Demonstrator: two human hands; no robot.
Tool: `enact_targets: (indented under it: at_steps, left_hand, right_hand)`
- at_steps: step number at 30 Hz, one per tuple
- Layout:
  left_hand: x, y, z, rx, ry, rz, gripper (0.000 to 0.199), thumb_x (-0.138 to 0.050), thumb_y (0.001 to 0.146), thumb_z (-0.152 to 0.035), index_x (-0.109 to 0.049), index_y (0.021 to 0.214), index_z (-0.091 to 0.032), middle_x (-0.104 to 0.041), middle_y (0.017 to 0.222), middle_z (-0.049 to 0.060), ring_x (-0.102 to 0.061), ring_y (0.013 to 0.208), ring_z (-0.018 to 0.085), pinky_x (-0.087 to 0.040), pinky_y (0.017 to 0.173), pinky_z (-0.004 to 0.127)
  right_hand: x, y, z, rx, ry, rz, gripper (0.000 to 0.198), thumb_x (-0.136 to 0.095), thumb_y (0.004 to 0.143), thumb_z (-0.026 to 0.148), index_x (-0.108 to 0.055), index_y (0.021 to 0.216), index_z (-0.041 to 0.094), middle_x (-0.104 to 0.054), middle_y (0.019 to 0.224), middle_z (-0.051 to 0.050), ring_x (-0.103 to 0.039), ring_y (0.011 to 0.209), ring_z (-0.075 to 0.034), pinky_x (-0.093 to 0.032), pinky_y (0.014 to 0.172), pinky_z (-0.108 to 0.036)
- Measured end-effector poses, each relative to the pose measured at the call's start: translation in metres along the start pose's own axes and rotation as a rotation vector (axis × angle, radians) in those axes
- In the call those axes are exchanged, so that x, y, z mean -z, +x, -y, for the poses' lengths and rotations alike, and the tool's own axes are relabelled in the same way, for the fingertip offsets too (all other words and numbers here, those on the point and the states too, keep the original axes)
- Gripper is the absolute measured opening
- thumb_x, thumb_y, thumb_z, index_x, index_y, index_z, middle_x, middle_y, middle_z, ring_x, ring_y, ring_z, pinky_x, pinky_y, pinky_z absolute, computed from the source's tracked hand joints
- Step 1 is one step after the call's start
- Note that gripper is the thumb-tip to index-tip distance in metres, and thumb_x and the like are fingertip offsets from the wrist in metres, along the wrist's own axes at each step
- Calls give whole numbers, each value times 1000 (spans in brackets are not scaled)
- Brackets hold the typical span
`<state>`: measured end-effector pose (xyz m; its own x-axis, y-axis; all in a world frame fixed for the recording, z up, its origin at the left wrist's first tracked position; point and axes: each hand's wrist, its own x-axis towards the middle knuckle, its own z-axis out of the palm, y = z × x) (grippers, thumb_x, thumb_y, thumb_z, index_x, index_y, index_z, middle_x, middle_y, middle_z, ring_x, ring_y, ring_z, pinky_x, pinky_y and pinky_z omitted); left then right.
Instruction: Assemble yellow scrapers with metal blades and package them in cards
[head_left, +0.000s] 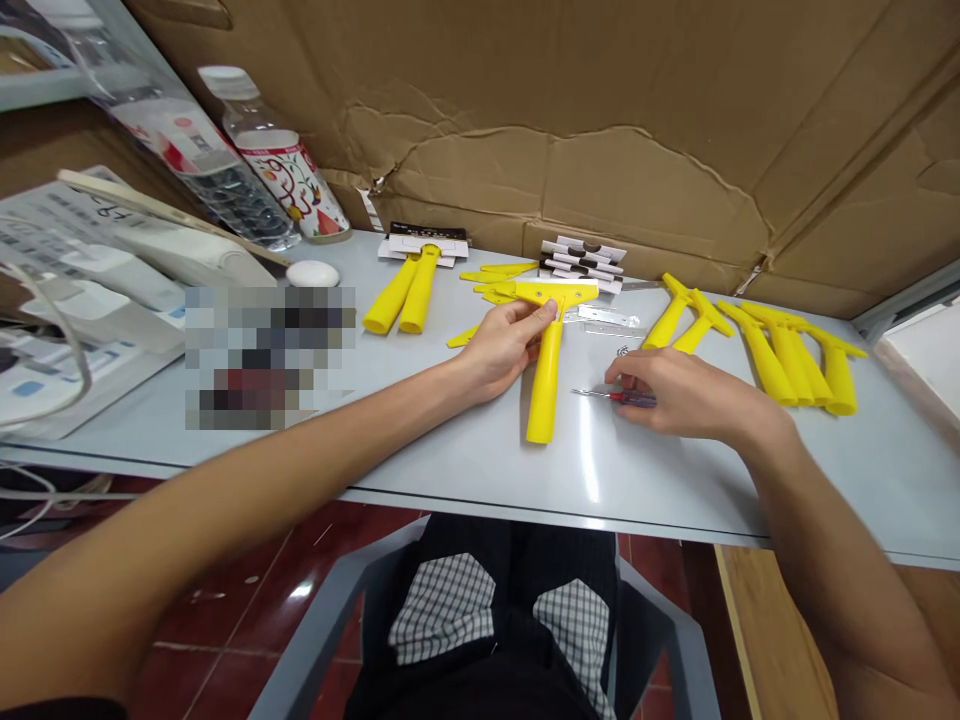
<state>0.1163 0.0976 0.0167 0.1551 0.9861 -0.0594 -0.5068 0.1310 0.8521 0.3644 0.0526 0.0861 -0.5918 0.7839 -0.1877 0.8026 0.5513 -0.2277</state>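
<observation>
My left hand [501, 352] is closed around the neck of a yellow scraper [545, 385]. The scraper's wide head faces away from me, with two screws showing in it, and its hollow handle points toward me. In my right hand [675, 392] is a small screwdriver [634, 398] with a dark red handle, its thin shaft pointing left toward the scraper handle. The tip is apart from the scraper. Just beyond my right fingers lie a few small screws [622, 352]. Flat clear-looking strips [609, 318] rest behind the scraper head.
Several yellow handles [780, 360] lie at the right. Two yellow scrapers [420, 290] with card-covered heads lie at the back left. Stacked printed cards [581, 265] sit by the cardboard wall [570, 170]. Bottles [289, 175], a white oval object [313, 274] and white boxes [75, 310] are left.
</observation>
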Motion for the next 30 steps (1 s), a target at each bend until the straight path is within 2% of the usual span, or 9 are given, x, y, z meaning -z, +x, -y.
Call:
enact_targets:
  at_steps: [2, 5, 9, 11, 15, 21, 26, 30]
  left_hand:
    - [1, 0, 1, -1, 13, 6, 34, -97, 81, -40, -73, 87, -17, -72, 88, 2, -67, 86, 16, -55, 87, 31]
    - [1, -1, 0, 10, 38, 0, 33, -96, 83, -40, -73, 87, -17, -72, 88, 2, -66, 84, 16, -54, 86, 31]
    - [-4, -4, -5, 29, 60, -22, 32, -95, 84, -38, -72, 82, -16, -70, 85, 2, -64, 83, 16, -52, 83, 29]
    - [-8, -6, -8, 46, 76, -43, 31, -93, 86, -37, -71, 80, -16, -69, 83, 2, -63, 82, 15, -51, 81, 28]
    - [-12, -8, -11, 63, 91, -66, 29, -87, 93, -34, -71, 78, -16, -67, 81, 2, -61, 79, 15, -49, 77, 27]
    - [-13, -9, -10, 59, 117, -63, 28, -87, 93, -35, -72, 78, -17, -68, 81, 2, -61, 77, 14, -49, 75, 27]
    - [-12, -9, -8, 47, 125, -61, 30, -89, 91, -38, -72, 77, -17, -68, 81, 3, -62, 78, 15, -50, 75, 27]
    - [-7, -7, -4, 29, 121, -29, 34, -94, 83, -43, -74, 78, -17, -71, 83, 4, -64, 81, 16, -51, 78, 28]
  right_hand:
    - [4, -1, 0, 36, 24, -70, 24, -68, 94, 36, -73, 113, 23, -79, 105, -8, -72, 91, -28, -51, 75, -41]
    - [15, -4, -5, 58, 38, -322, 18, -67, 97, 41, -73, 101, 24, -78, 97, -8, -72, 88, -28, -52, 77, -42]
    - [25, -6, -33, -43, 50, -709, 14, -67, 97, 34, -68, 86, 26, -74, 82, -6, -69, 77, -26, -53, 74, -45]
    - [25, -4, -52, -111, 48, -806, 15, -66, 97, 30, -67, 83, 27, -74, 81, -8, -68, 75, -27, -53, 76, -48]
    - [16, 7, -80, -161, 36, -755, 14, -65, 95, 28, -67, 81, 28, -75, 85, -9, -68, 79, -30, -54, 79, -52]
    - [1, 30, -94, -179, -1, -672, 13, -63, 92, 25, -73, 83, 25, -76, 90, -9, -69, 82, -30, -55, 81, -50]
    - [12, 62, -104, -241, -77, -668, 19, -62, 95, 26, -81, 94, 23, -79, 97, -12, -71, 90, -33, -54, 85, -50]
    - [26, 96, -104, -275, -76, -686, 31, -60, 95, 24, -83, 117, 23, -82, 104, -13, -72, 98, -36, -54, 87, -51]
